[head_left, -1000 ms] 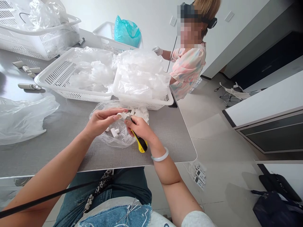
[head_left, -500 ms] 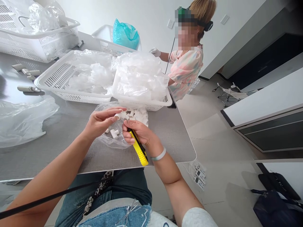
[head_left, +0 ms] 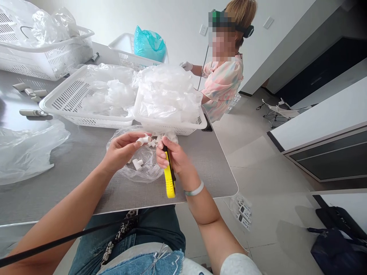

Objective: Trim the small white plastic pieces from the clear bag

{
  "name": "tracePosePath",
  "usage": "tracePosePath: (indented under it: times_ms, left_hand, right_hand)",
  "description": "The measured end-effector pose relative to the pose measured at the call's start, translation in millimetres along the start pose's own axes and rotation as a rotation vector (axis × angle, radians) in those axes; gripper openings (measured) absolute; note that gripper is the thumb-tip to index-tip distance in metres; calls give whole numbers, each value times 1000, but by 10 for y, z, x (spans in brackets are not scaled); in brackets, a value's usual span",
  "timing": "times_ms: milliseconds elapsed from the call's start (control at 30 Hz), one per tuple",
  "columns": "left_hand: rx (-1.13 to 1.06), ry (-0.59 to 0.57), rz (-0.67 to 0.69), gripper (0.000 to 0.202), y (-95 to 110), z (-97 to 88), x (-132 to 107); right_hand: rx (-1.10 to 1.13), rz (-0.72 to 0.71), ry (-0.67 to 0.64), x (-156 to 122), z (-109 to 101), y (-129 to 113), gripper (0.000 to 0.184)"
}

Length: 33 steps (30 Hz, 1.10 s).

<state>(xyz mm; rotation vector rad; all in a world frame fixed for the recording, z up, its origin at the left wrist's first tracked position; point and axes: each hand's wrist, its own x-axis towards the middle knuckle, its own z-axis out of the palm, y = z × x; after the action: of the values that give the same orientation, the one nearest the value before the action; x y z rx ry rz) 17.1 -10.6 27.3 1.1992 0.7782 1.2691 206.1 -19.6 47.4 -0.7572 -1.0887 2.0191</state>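
Between the thumb and fingers of my left hand (head_left: 124,147) is a white plastic pipe fitting (head_left: 145,139), held above a clear plastic bag (head_left: 147,168). My right hand (head_left: 173,154), a little to the right, is closed around a yellow and black utility knife (head_left: 169,179). The knife's handle points down toward the table's front edge; its blade end is hidden by my fingers. Several more white fittings lie in the bag, among them a tee fitting (head_left: 138,164).
Behind the bag stand two white baskets, the left basket (head_left: 100,121) and right basket (head_left: 172,129), filled with clear plastic. Grey pipe pieces (head_left: 33,113) and loose plastic film (head_left: 28,152) lie left on the table (head_left: 200,172). A person (head_left: 223,84) stands beyond the far right corner.
My right hand with the utility knife has moved right and slightly up, away from the fitting, and the knife stands more upright. My left hand still holds the fitting.
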Motion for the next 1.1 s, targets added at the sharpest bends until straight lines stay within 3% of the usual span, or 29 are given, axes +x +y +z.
tracePosePath:
  times_ms: [100, 167, 267, 367, 567, 800, 1100]
  left_hand:
    - [-108, -40, -65, 26, 5, 26, 16]
    - [-154, -60, -91, 27, 1, 42, 22]
    - [-176, -80, -116, 29, -12, 65, 18]
    - [-140, -104, -100, 35, -39, 79, 4]
    - [55, -22, 11, 32, -108, 84, -17]
    - [154, 25, -16, 26, -113, 158, -33]
    - [307, 55, 47, 19, -129, 97, -47]
  right_hand:
    - [-461, -310, 285, -40, -27, 41, 55]
    - [-801, -409, 415, -46, -23, 74, 59]
    - [-1192, -428, 451, -30, -6, 119, 57]
    - [-1407, -429, 443, -5, -6, 161, 51]
    - [-1602, -492, 496, 56, -27, 284, 51]
    - [-1737, -628, 575, 86, -42, 377, 62]
    - [-1785, -581, 565, 107, -66, 371, 64]
